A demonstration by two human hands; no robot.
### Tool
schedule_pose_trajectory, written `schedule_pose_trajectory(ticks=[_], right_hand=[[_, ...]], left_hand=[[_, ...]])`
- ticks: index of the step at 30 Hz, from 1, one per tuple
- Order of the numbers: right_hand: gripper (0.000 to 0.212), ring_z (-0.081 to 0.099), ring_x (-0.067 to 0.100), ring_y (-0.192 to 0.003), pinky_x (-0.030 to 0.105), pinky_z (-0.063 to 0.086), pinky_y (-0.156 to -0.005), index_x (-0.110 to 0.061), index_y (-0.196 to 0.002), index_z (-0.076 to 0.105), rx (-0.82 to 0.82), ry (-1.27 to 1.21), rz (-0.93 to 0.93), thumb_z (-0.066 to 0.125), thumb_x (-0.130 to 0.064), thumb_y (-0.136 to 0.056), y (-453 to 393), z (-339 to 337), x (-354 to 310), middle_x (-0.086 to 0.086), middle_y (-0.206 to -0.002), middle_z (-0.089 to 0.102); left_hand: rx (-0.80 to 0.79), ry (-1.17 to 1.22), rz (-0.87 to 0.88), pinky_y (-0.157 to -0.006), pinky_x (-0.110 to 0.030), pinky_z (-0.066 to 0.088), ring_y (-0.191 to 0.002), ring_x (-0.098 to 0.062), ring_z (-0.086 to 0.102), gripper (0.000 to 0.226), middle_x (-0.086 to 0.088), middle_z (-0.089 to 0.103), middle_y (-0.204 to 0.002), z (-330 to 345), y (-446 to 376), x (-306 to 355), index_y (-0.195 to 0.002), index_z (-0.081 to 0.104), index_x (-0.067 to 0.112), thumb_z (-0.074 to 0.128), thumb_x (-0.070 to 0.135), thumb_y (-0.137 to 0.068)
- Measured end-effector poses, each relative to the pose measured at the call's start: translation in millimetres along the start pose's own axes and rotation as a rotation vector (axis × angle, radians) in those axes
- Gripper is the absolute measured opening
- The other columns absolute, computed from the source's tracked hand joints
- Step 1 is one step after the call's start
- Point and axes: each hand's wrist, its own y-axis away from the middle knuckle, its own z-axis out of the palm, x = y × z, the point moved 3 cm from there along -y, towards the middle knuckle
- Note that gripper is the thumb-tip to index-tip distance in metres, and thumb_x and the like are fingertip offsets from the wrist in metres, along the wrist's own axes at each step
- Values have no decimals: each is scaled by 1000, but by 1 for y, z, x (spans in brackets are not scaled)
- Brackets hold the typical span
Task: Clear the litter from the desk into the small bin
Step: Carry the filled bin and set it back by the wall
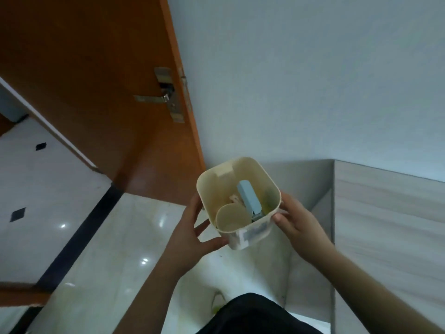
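A small cream bin [250, 172] is held up in front of me, above the floor, between both hands. My left hand [192, 232] cups its left side and lower corner. My right hand [298, 222] grips its right wall at the rim. Inside the bin lie a light blue stapler-like object [249, 197], a cream paper cup [232, 220], a small pale scrap [234, 200] and something yellow-green [267, 201] against the right wall.
An orange-brown wooden door [96, 80] with a metal handle [154, 98] stands to the left. A pale wall is ahead. A light wood-grain desk [385, 225] is at the right. Glossy white floor tiles [108, 249] lie below.
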Motion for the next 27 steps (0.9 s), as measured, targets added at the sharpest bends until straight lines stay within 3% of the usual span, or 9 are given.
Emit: schedule_pose_trajectory(ticks=[6,9,11,14,17,19,21,24,27], right_hand=[[42,56,-1,-117,22,48,-94,-54,-130,43,118,-14,64,49,-54,-88,-19,13,-8,-25,-125,57],[42,57,-1,-115,14,49,-91,-55,-129,44,173,-21,97,49,-54,-87,-21,10,-7,-22,-125,59],[42,58,-4,-113,5,45,-85,-60,-126,43,210,-17,120,49,-49,-86,-21,5,-6,-24,-123,60],[43,57,-6,-112,5,44,-84,-62,-126,42,257,-27,163,48,-46,-86,-19,-6,2,-26,-123,59],[45,56,-4,-115,11,46,-89,-55,-131,43,316,-48,200,49,-37,-90,-15,-24,16,-22,-127,58],[46,55,-4,-116,13,45,-89,-52,-132,43,359,-46,224,50,-34,-91,-13,-39,28,-21,-127,58],[44,55,-7,-113,7,43,-86,-56,-128,45,407,-53,239,50,-38,-88,-11,-56,39,-26,-122,59],[43,54,-11,-112,1,42,-83,-63,-122,45,487,-59,260,49,-41,-85,-11,-85,62,-33,-121,56],[42,52,-13,-111,2,43,-83,-60,-122,44,532,-29,308,52,-31,-92,-13,-115,94,-30,-125,49]], left_hand=[[-118,21,101,-89,-14,46,-127,1,47,105,20,37,-142,-13,-47,2,-143,24,46,91,27,-64],[-153,19,123,-92,-25,51,-124,-6,52,101,12,38,-142,-13,-67,1,-138,32,47,93,28,-59],[-179,26,132,-94,-39,53,-124,-17,54,103,3,42,-143,-9,-80,1,-140,36,38,94,29,-55],[-221,30,138,-93,-52,53,-125,-27,53,106,-8,43,-143,6,-99,-1,-142,37,25,94,27,-52],[-265,33,142,-94,-49,53,-127,-25,52,105,-8,44,-142,31,-119,1,-142,38,25,94,26,-53],[-294,16,160,-95,-35,53,-128,-15,50,104,-2,43,-142,53,-133,6,-142,38,30,94,32,-55],[-331,12,166,-94,-27,51,-129,-10,48,103,3,42,-144,76,-149,10,-142,37,36,93,39,-56],[-414,34,136,-95,-39,52,-132,-17,48,107,7,42,-145,116,-176,11,-141,36,40,94,43,-52],[-480,5,104,-97,-42,52,-131,-10,47,106,12,43,-145,157,-204,12,-137,36,49,94,48,-48]])
